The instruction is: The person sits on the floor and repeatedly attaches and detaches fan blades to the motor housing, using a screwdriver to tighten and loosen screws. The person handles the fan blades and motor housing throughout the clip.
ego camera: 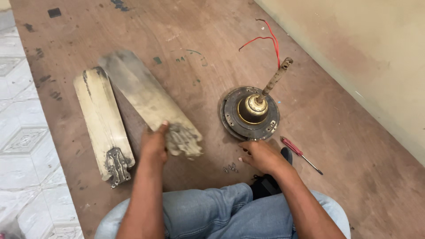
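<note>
Gripping a dusty fan blade's (148, 99) bracket end, the left hand (155, 144) has its fingers clamped. Its long axis runs toward 11 o'clock. The right hand (261, 156), fingers loosely apart, rests by the fan motor (250, 113).

Grimy matt fan blades (133, 95), tarnished metal motor (251, 113).

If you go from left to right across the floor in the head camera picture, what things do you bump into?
Dusty fan blade lying flat → second fan blade under the left hand → small screws → right hand → red screwdriver.
</note>
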